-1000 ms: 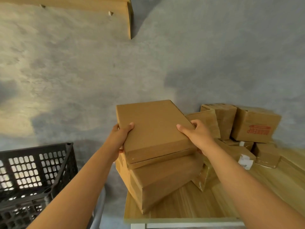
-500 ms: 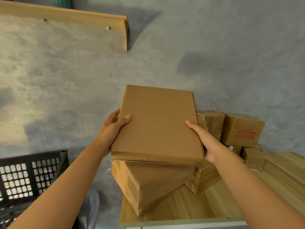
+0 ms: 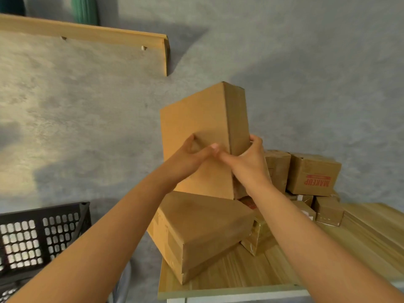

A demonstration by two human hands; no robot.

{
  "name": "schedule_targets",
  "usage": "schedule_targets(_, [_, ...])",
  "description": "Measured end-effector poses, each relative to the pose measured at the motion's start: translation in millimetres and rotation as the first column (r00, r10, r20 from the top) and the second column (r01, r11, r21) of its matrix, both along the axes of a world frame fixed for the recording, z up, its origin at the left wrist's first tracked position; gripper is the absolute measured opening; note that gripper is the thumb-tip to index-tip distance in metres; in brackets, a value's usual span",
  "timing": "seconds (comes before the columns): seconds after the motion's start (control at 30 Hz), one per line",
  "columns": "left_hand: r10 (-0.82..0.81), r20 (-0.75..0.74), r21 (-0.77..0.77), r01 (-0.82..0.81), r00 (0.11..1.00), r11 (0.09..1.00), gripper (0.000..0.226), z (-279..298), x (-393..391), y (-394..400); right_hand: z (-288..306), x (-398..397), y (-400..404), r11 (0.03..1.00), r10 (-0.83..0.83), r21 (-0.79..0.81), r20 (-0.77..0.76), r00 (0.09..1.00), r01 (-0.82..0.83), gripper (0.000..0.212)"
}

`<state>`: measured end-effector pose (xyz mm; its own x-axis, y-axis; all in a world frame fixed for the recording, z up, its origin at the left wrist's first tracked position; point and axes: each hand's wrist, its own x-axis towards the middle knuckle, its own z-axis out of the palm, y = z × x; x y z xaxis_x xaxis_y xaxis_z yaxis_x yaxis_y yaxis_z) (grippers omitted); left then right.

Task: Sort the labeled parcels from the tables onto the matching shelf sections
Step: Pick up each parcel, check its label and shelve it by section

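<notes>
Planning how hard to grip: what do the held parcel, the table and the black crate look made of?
Held parcel: matte brown cardboard, with folded edges.
Table: pale wood or wood-look laminate, with grain lines and a slight sheen.
Black crate: probably moulded plastic, with perforated lattice walls.

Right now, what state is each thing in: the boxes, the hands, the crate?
Flat box: closed, lifted, tipped up on end, held by both hands.
Left hand: gripping the box's broad face.
Right hand: gripping the box's narrow side.
Big box: closed, lying flat at the table corner.
Makeup box: closed, print upside down.
Black crate: contents not visible.
</notes>
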<state>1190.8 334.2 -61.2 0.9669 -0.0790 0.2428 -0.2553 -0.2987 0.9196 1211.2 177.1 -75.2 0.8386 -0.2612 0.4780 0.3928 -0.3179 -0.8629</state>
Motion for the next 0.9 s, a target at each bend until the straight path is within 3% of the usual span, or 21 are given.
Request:
schedule_targets(0.1, [-0.092, -0.041, -0.172, 0.083, 0.995, 0.982, 0.073, 11, -10, -10, 1, -7, 20, 0.983, -0.035, -0.180, 0.058, 0.998, 0.045, 0.097])
schedule_targets(0.17, [-0.034, -0.038, -0.273, 0.023, 0.999, 0.962, 0.065, 13, -9, -10, 0, -10, 27, 0.970, 0.032, -0.244, 0.073, 0.997, -0.013, 0.095])
schedule_targets(0.27, [0.113, -0.036, -0.370, -0.118, 0.993, 0.922, 0.079, 9, -6, -5, -3, -19, 36, 0.944, 0.150, -0.312, 0.122, 0.981, -0.105, 0.088])
schedule_targets(0.43, [0.268, -0.102, -0.590, -0.275, 0.958, 0.759, 0.112, -5, 4, 16, -7, -34, 47, 0.843, 0.341, -0.479, 0.130, 0.931, -0.242, 0.069])
schedule_targets(0.53, [0.297, -0.072, -0.557, -0.285, 0.952, 0.780, 0.101, -12, 7, 30, -9, -30, 42, 0.842, 0.399, -0.421, 0.066, 0.915, -0.337, 0.053])
schedule_targets(0.6, [0.298, -0.081, -0.552, -0.291, 0.951, 0.781, 0.088, -15, 9, 39, -14, -22, 32, 0.852, 0.343, -0.435, 0.045, 0.938, -0.291, 0.049])
schedule_targets(0.77, [0.077, -0.105, -0.512, -0.120, 0.992, 0.851, 0.101, -15, 9, 72, -28, 3, -7, 0.865, 0.100, -0.484, -0.100, 0.990, -0.136, 0.069])
schedule_targets(0.83, [0.016, -0.074, -0.477, -0.050, 0.997, 0.877, 0.077, -16, 5, 79, -28, 6, -21, 0.880, 0.051, -0.458, -0.173, 0.984, -0.126, 0.081])
schedule_targets(0.9, [-0.049, -0.061, -0.470, 0.014, 0.997, 0.883, 0.049, -20, 4, 86, -25, 7, -32, 0.930, 0.098, -0.324, -0.242, 0.965, -0.176, 0.085])
